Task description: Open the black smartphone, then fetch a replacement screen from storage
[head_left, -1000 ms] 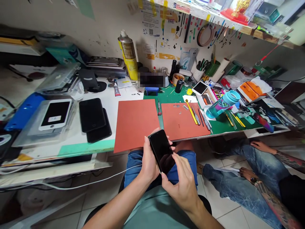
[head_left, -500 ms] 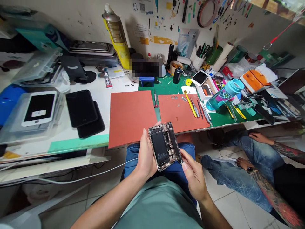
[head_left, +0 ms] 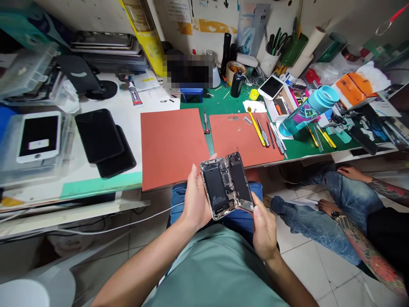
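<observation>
An opened smartphone (head_left: 217, 187) lies in my left hand (head_left: 194, 198), its black battery and inner boards facing up. My left fingers wrap around its left side and back. The phone's screen (head_left: 239, 179) is swung out to the right like a book cover, its inner side showing. At the lower right corner of that screen, my right hand (head_left: 264, 226) pinches the edge between thumb and fingers. Both hands are above my lap, just in front of the table edge. On the near mats are a small screwdriver (head_left: 206, 121) and a yellow-handled brush (head_left: 256, 128).
Two red-brown mats (head_left: 172, 149) lie along the table edge. Two black phones (head_left: 99, 136) are stacked at left, near a white phone (head_left: 38, 136). A blue bottle (head_left: 306, 111) leans among tools at right. Another person's hand (head_left: 327, 209) rests on their leg.
My right hand has swung the screen further open to the right, so more of its inner side shows. The camera view has tilted slightly downward.
</observation>
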`<state>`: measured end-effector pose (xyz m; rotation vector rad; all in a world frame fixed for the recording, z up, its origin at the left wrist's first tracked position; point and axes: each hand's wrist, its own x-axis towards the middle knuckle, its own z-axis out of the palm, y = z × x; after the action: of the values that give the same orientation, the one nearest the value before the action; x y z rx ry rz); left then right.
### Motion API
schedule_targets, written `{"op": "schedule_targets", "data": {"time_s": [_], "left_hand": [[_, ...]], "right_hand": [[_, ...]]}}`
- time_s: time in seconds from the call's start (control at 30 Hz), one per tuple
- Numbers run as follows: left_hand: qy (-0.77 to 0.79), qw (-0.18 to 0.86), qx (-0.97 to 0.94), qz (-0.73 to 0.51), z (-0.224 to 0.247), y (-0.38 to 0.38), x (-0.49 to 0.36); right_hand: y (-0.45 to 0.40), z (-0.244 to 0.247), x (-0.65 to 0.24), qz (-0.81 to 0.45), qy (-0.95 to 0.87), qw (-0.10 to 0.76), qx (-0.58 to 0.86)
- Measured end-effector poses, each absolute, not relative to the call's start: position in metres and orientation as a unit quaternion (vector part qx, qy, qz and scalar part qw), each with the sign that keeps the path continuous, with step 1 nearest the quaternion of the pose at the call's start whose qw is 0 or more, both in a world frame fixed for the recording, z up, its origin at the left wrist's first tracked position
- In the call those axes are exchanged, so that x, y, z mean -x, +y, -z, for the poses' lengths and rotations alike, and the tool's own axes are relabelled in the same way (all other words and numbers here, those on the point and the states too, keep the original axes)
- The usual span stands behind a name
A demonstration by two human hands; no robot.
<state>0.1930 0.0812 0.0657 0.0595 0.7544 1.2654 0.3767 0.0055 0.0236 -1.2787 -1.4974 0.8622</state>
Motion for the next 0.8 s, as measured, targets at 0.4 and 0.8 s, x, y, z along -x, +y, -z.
{"op": "schedule_targets", "data": {"time_s": [0.4, 0.8], "left_hand": [[0.336, 0.740, -0.046, -0.581, -0.065, 0.086, -0.198], [0.376, 0.726, -0.108, -0.566, -0.057, 0.082, -0.203]], "right_hand": [[0.010, -0.024, -0.378, -0.379, -0.553, 0.509, 0.540], [0.007, -0.007, -0.380, -0.430, -0.494, 0.531, 0.538]]}}
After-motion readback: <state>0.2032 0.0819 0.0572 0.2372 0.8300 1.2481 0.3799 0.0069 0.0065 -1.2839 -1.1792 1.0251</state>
